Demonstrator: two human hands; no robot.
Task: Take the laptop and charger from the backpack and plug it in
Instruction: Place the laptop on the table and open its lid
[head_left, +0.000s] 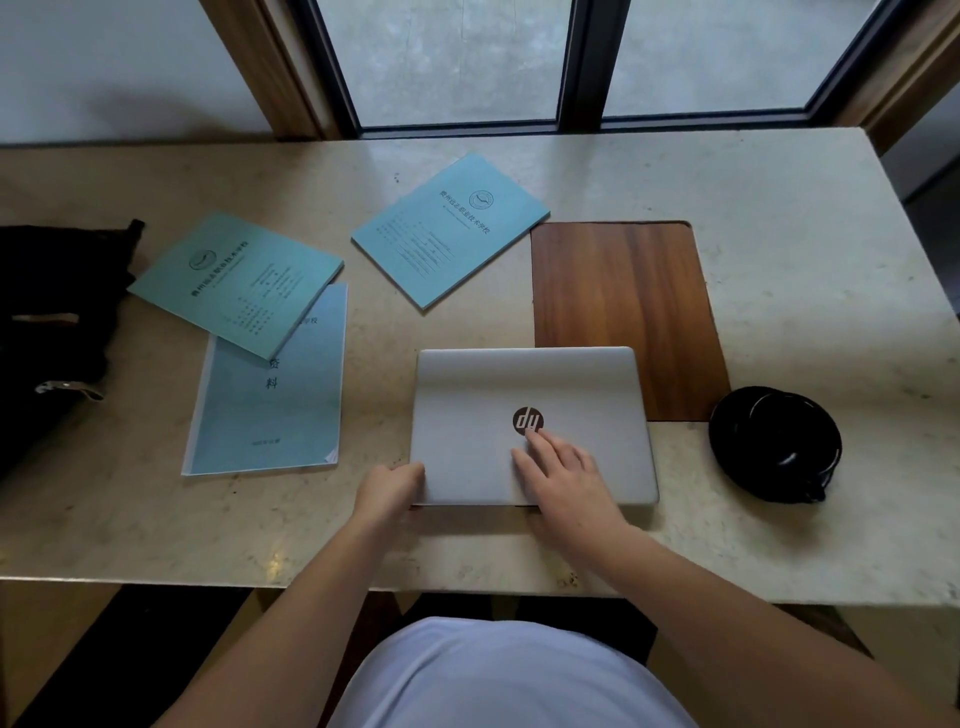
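Observation:
A closed silver laptop (519, 395) lies flat on the stone table (805, 234), its far right corner overlapping a wooden inlay panel. My left hand (388, 486) grips the laptop's near left corner. My right hand (563, 470) rests flat on the lid with fingers spread, one fingertip at the round logo. The black charger (774, 444), its cable coiled in a bundle, sits on the table right of the laptop. The black backpack (49, 327) lies at the table's left edge.
Three blue-green booklets lie left of and behind the laptop: two overlapping (236, 283) (270, 405), one alone (452, 228). The wooden panel (623, 291) is set flush into the tabletop. A window (571, 57) runs along the far side.

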